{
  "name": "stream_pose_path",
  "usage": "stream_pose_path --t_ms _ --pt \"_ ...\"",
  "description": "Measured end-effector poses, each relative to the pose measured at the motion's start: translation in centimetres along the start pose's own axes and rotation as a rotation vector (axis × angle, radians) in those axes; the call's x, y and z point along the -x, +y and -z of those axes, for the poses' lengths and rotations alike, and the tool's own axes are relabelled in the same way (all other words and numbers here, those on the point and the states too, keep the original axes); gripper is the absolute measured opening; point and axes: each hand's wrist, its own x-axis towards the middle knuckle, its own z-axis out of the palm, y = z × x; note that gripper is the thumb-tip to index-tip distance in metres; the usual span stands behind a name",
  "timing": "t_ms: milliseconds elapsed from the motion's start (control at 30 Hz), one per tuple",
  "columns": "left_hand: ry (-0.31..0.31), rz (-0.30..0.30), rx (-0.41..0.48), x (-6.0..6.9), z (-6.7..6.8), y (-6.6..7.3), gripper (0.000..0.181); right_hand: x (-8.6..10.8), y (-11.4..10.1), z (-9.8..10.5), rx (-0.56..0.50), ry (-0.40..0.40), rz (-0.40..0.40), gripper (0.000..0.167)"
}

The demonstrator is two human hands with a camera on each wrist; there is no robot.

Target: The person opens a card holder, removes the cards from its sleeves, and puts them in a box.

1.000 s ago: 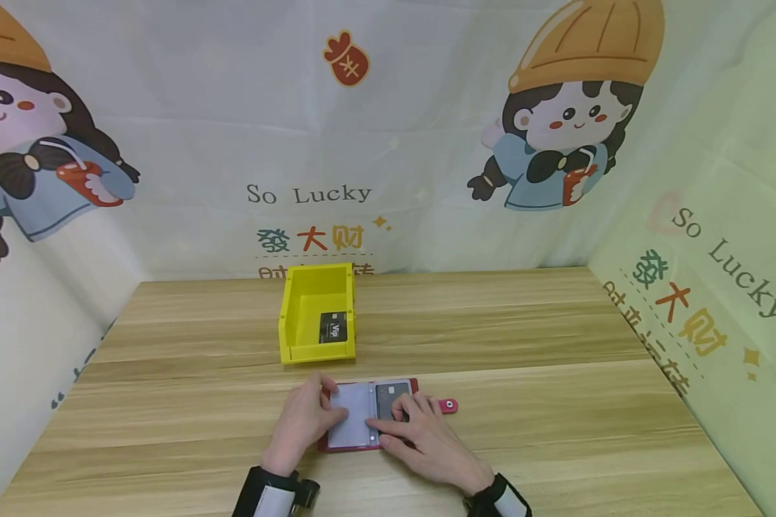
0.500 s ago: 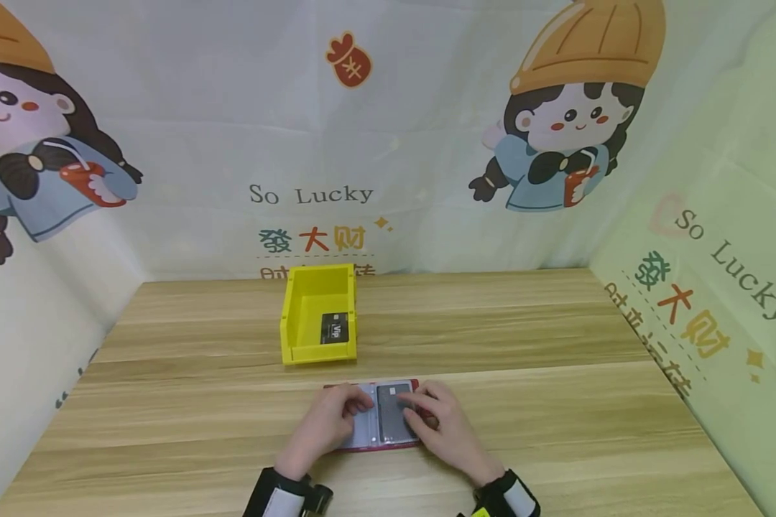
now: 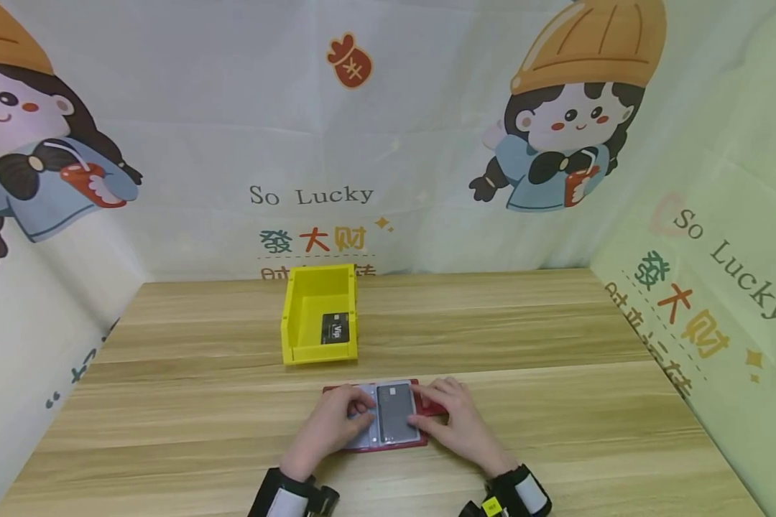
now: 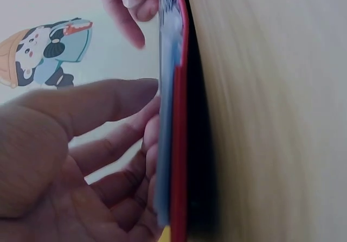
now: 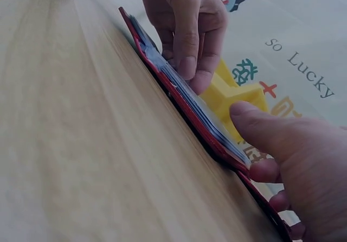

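Note:
A red card holder (image 3: 422,442) lies unfolded on the table, with clear plastic sleeves (image 3: 365,440) inside. Under the plastic on its right half sits a dark grey card (image 3: 396,416). Over the left half, my left hand (image 3: 323,429) touches the sleeves close to the spine with loosely bent fingers. My right hand (image 3: 462,428) is at the card's right edge, thumb and forefinger apart, the thumb close to the sleeve. Seen edge-on in the right wrist view, the stacked sleeves (image 5: 198,109) lie flat on the red cover, between both hands.
Behind the holder stands a yellow bin (image 3: 320,353) with a black card (image 3: 335,328) marked "Vip" inside. A wood-grain table (image 3: 524,345) carries everything. Printed cloth (image 3: 427,143) hangs behind and at both sides.
First my left hand shifted right from the holder's left edge toward the spine, uncovering the card's page. Then my right hand drew back rightward off the card to its edge.

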Motion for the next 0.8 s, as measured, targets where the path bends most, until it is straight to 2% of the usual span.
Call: stream_pose_path --t_ms 200,467,633,800 --pt "0.024 0.044 -0.011 -0.2 -0.3 0.6 0.013 0.0 0.2 0.0 0.047 -0.025 0.028 0.049" --pt "0.144 0.032 -0.071 0.0 -1.5 1.8 0.022 -0.2 0.3 -0.2 0.062 -0.051 0.015 0.053" --pt "0.154 0.064 -0.083 -0.2 -2.0 2.2 0.012 -0.1 0.3 -0.2 0.079 -0.044 0.022 0.055" --pt "0.152 0.079 -0.076 -0.3 -2.3 2.2 0.015 -0.2 0.2 -0.2 0.088 -0.061 0.008 0.056"
